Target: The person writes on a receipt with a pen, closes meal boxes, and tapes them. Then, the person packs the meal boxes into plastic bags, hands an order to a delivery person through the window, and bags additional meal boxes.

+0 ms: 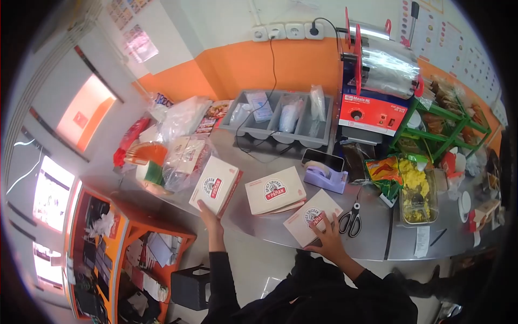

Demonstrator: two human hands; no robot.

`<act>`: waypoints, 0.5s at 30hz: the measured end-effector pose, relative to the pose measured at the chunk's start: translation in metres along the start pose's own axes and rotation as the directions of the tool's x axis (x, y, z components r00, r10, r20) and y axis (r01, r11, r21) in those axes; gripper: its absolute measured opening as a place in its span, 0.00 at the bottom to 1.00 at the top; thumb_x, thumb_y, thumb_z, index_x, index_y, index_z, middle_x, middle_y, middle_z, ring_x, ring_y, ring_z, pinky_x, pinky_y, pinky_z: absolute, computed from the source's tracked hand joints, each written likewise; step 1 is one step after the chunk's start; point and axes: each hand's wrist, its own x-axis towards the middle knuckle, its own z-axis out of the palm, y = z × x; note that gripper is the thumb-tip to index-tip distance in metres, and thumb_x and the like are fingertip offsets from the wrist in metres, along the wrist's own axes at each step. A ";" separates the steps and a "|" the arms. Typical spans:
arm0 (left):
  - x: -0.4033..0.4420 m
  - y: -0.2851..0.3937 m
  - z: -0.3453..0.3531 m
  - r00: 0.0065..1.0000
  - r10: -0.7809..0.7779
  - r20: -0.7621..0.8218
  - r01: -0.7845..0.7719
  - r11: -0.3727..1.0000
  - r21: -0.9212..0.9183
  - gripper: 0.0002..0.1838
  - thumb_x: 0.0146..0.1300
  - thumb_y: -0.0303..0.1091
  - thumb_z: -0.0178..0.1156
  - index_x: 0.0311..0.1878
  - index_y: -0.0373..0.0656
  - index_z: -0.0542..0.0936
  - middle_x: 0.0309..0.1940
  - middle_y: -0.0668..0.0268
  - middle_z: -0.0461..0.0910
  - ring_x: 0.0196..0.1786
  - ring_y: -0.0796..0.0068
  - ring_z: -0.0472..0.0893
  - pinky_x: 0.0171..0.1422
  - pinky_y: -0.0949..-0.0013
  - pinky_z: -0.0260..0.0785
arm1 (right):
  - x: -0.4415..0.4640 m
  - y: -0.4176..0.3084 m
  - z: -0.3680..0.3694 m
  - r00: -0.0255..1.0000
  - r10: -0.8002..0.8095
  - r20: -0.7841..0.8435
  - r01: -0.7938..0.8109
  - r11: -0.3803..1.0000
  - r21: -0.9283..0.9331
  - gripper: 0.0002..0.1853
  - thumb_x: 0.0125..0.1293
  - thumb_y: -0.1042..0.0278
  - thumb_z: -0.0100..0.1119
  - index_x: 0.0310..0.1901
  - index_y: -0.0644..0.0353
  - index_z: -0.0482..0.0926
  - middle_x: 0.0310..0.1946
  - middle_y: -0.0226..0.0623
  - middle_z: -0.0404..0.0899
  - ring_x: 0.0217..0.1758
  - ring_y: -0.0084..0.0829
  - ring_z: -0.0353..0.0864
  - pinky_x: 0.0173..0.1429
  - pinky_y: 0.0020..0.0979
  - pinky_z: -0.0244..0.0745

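Note:
On the left, a white printed cardboard food box [218, 181] with a red side is tilted in my left hand [211, 218]. The thumb lies over its near edge; the other fingers are hidden beneath. My right hand [330, 241] grips another food box [302, 213] at the table's front edge, its fingers spread over the printed top and the thumb at the near edge. Between the hands, a small stack of matching boxes [275, 189] lies on the metal table. Black-handled scissors [352, 220] lie just right of my right hand.
A purple tape dispenser [326, 178] and a phone [322, 159] sit behind the boxes. Farther back are a grey divided tray [259, 129] and a cup sealing machine [372, 110]. A glass container of yellow food [418, 197] stands right, plastic-bagged boxes [186, 156] left.

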 end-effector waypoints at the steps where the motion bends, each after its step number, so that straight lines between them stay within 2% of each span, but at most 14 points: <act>1: 0.024 -0.014 0.000 0.999 0.005 -0.035 -0.003 0.998 0.062 0.35 0.69 0.62 0.40 0.68 0.45 0.58 0.58 0.60 0.71 0.55 0.64 0.76 0.49 0.57 0.77 | -0.003 -0.005 0.002 1.000 0.013 -0.004 -0.013 1.000 -0.013 0.42 0.42 0.36 0.69 0.61 0.43 0.72 0.67 0.50 0.55 0.67 0.65 0.51 0.66 0.61 0.52; 2: 0.037 -0.018 0.006 1.000 -0.017 0.013 0.015 0.996 0.087 0.35 0.69 0.62 0.40 0.67 0.44 0.58 0.58 0.60 0.71 0.55 0.64 0.76 0.49 0.56 0.77 | -0.002 -0.011 0.005 1.000 0.023 -0.014 -0.024 0.999 -0.025 0.41 0.42 0.36 0.69 0.60 0.42 0.73 0.66 0.49 0.58 0.65 0.62 0.55 0.66 0.59 0.54; 5: 0.078 -0.032 0.031 0.985 -0.079 0.153 0.059 0.989 0.132 0.34 0.69 0.61 0.42 0.66 0.44 0.60 0.55 0.60 0.73 0.54 0.65 0.77 0.47 0.56 0.78 | 0.006 -0.034 0.013 0.999 0.052 0.012 -0.053 0.995 0.088 0.38 0.43 0.37 0.69 0.58 0.39 0.74 0.60 0.42 0.65 0.61 0.51 0.61 0.61 0.52 0.57; 8: 0.109 -0.048 0.055 0.954 -0.228 0.195 0.191 0.963 0.190 0.33 0.69 0.60 0.43 0.65 0.43 0.61 0.54 0.61 0.75 0.54 0.68 0.77 0.43 0.58 0.78 | 0.019 -0.039 0.031 0.997 -0.020 0.078 0.006 0.985 0.171 0.36 0.43 0.38 0.69 0.57 0.36 0.75 0.54 0.37 0.69 0.58 0.43 0.65 0.58 0.49 0.56; 9: 0.113 -0.053 0.063 0.945 -0.259 0.200 0.216 0.953 0.215 0.35 0.68 0.61 0.44 0.65 0.41 0.62 0.53 0.62 0.76 0.53 0.70 0.78 0.45 0.63 0.76 | 0.024 -0.039 0.038 0.998 -0.025 0.059 0.016 0.990 0.141 0.35 0.44 0.39 0.69 0.57 0.35 0.75 0.53 0.36 0.69 0.57 0.42 0.65 0.58 0.49 0.56; 11: 0.131 -0.073 0.067 0.920 -0.275 0.280 0.208 0.947 0.247 0.35 0.68 0.62 0.42 0.65 0.40 0.63 0.55 0.61 0.75 0.53 0.69 0.78 0.49 0.65 0.76 | 0.030 -0.047 0.053 0.999 -0.028 0.033 0.025 0.995 0.093 0.33 0.45 0.39 0.68 0.57 0.33 0.76 0.51 0.34 0.70 0.56 0.41 0.66 0.58 0.50 0.56; 14: 0.136 -0.086 0.069 0.875 -0.328 0.355 0.224 0.926 0.304 0.36 0.69 0.62 0.42 0.64 0.37 0.64 0.55 0.60 0.75 0.54 0.69 0.78 0.52 0.67 0.74 | 0.043 -0.049 0.061 0.997 0.033 0.068 -0.045 0.979 0.197 0.31 0.47 0.40 0.67 0.57 0.31 0.76 0.50 0.35 0.71 0.55 0.39 0.67 0.58 0.50 0.56; 15: 0.132 -0.082 0.072 0.860 -0.324 0.394 0.210 0.929 0.305 0.37 0.68 0.62 0.44 0.64 0.37 0.64 0.54 0.60 0.75 0.54 0.70 0.77 0.52 0.67 0.72 | 0.047 -0.050 0.060 0.996 0.036 0.080 -0.049 0.984 0.171 0.31 0.48 0.41 0.67 0.57 0.31 0.76 0.50 0.35 0.71 0.55 0.39 0.67 0.58 0.50 0.56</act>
